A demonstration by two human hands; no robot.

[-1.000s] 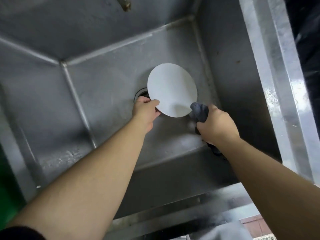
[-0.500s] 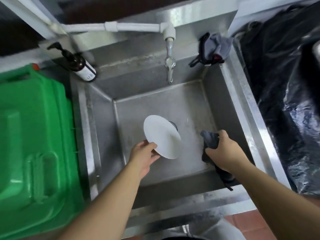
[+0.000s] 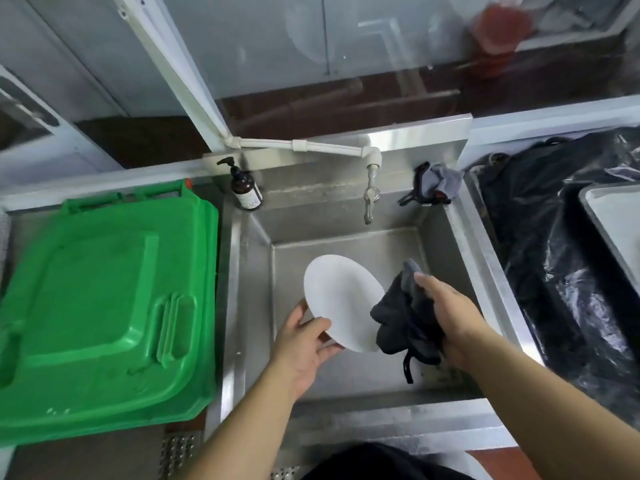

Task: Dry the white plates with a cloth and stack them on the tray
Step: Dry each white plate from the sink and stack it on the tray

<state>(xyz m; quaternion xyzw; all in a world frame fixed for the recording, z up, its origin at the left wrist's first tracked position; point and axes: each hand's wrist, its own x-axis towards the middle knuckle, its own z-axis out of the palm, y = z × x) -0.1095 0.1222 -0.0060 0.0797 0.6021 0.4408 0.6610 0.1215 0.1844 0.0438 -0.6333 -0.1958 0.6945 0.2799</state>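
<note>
A white plate (image 3: 341, 299) is held tilted above the steel sink (image 3: 346, 244). My left hand (image 3: 304, 344) grips its lower left rim, thumb on the upper face. My right hand (image 3: 450, 313) holds a dark grey cloth (image 3: 401, 317) bunched against the plate's right edge. A grey tray (image 3: 620, 223) shows at the far right edge, lying on black plastic; nothing shows on its visible part.
A green bin lid (image 3: 104, 306) fills the left side. A brown soap pump bottle (image 3: 244, 188) and the tap (image 3: 370, 199) stand at the sink's back, with another grey cloth (image 3: 438, 183) on the back right corner. Black plastic sheeting (image 3: 554, 271) covers the right counter.
The view has pulled back and up from the sink. The plate has risen and tilted, and my right hand has brought the cloth against its right edge.
</note>
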